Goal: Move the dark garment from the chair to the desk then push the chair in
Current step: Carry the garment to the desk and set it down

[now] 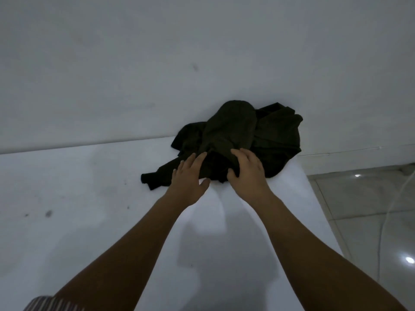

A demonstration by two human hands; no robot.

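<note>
I log the wall (112,63) first: pale, plain, filling the upper half of the view. Below it runs the desk (67,221), white, its far edge meeting the wall and its right edge dropping to a glossy tiled floor (370,209).

The dark garment (235,140) lies bunched in a heap on the desk, at the far right corner, its back against the wall. One limp end trails out to the left along the desk. I judge the first half of the task as good as done: the garment is on the desk, not on a chair. No chair appears in this view.

My left hand (188,178) rests flat on the near left part of the heap, fingers straight and spread, closed on nothing. My right hand (247,171) lies on the near edge of the heap, fingers curved over the cloth; the grip looks loose, and I cannot tell whether any fabric is pinched beneath it. A striped sleeve edge (51,304) shows at the bottom left.

The relation that matters: the garment lies directly ahead of both hands, its long axis running left to right along the wall. Both hands are equally near. The chair, I judge, stands behind or below the view, so the next move calls for letting go and turning back.
</note>
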